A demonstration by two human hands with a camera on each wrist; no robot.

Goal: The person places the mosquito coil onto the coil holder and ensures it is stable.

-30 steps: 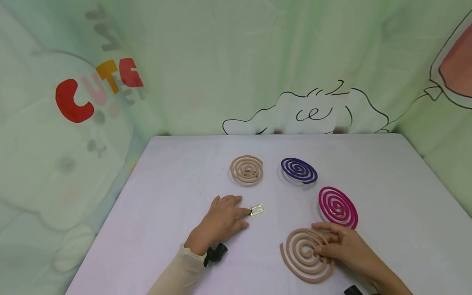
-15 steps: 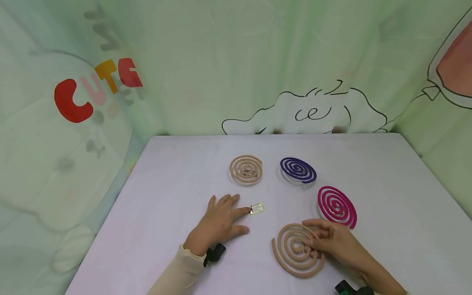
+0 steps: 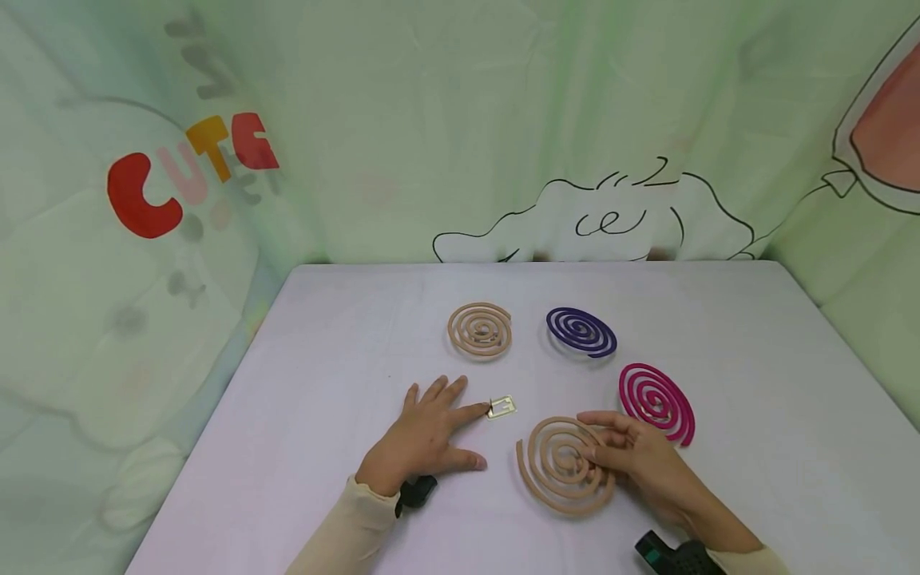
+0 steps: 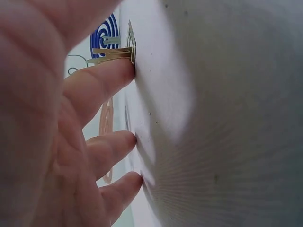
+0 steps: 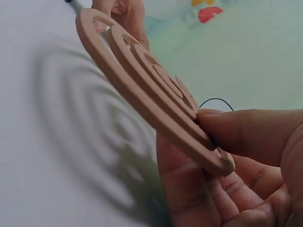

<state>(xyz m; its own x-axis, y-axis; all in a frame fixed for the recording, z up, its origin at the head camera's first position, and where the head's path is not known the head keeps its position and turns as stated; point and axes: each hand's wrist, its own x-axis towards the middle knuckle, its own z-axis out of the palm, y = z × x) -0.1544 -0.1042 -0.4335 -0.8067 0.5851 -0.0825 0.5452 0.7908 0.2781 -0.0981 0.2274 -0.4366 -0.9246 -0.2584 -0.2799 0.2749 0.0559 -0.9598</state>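
Observation:
My right hand [image 3: 643,459] pinches a tan mosquito coil [image 3: 566,463] by its right side, thumb on top and fingers beneath. In the right wrist view the coil [image 5: 142,97] is tilted and held above the white table, its shadow falling below. With fingers spread, my left hand [image 3: 424,443] rests on the table. Its index fingertip touches a small gold metal coil stand [image 3: 501,407]. From the left wrist view, the stand [image 4: 116,53] lies flat with a thin prong rising beside that fingertip.
Behind the hands, another tan coil [image 3: 480,329] and a dark blue coil [image 3: 581,332] sit raised above the table [image 3: 345,335]. A magenta coil [image 3: 657,403] stands tilted just beyond my right hand. A printed curtain [image 3: 431,120] hangs at the back.
My right hand has carried the tan coil left and away from me, closer to the stand. My left thumb has spread outward, while its index finger stays at the stand.

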